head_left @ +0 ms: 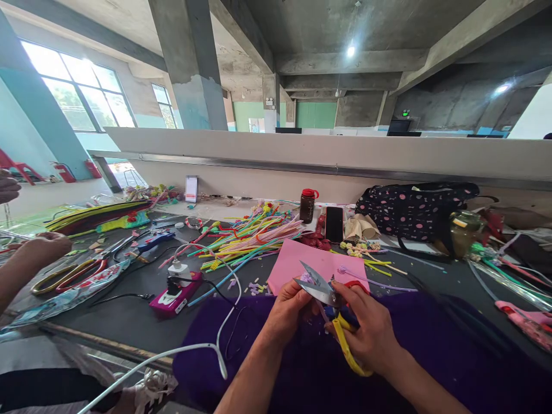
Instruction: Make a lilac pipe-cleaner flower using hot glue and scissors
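Between the fingers of my left hand (290, 310) is a small lilac fuzzy pipe-cleaner piece (307, 278), partly hidden by the blades and fingers. My right hand (366, 322) grips a pair of scissors (345, 345) with yellow and red handles. Their metal blades are parted and lie across the lilac piece, pointing up and left. Both hands are over the dark purple cloth (422, 345), in front of a pink sheet (310, 259). A few tiny lilac clippings lie near the hands.
Colourful pipe cleaners (254, 236) are heaped behind. At left are a magenta power strip (176, 296), a white cable (172, 352), more scissors (81, 273) and another person's hand (47, 247). A phone (333, 224), bottle (307, 207) and patterned bag (409, 213) stand farther back.
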Tool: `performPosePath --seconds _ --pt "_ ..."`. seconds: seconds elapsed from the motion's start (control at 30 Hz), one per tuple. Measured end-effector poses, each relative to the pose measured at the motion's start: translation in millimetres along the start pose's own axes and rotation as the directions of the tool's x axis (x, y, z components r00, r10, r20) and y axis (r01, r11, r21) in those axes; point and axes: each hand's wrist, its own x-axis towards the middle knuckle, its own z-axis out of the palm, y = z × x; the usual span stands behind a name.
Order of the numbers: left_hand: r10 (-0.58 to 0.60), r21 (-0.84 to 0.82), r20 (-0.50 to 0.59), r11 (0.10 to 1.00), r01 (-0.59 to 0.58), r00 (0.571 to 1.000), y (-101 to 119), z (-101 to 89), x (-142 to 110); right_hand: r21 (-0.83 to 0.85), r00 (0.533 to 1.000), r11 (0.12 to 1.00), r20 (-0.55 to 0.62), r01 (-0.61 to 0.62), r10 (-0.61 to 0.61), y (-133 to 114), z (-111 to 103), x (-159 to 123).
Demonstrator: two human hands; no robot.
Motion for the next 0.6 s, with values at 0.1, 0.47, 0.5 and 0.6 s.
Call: performPosePath --seconds 0.1,0.47,0.5,0.6 --pt "-0.009 0.001 0.010 1.000 0.009 1.000 0.7 0.3 -0.5 0.007 1.000 1.000 0.003 0.003 -0.003 0.6 0.7 -0.2" --pt "-0.030 0.002 0.009 1.000 0.030 1.000 -0.9 -0.5 -0.7 0.009 1.000 1.000 0.010 0.021 -0.021 -0.1 2.1 -0.5" --pt "-0.028 0.002 0.018 1.000 0.028 0.999 -0.9 -0.6 -0.7 0.005 1.000 1.000 0.011 0.024 -0.024 0.0 2.0 -0.5" --pt "-0.019 0.010 0.033 1.000 0.018 0.999 -0.5 -0.9 -0.5 -0.006 0.999 1.000 0.015 0.030 -0.030 0.1 1.8 -0.4"
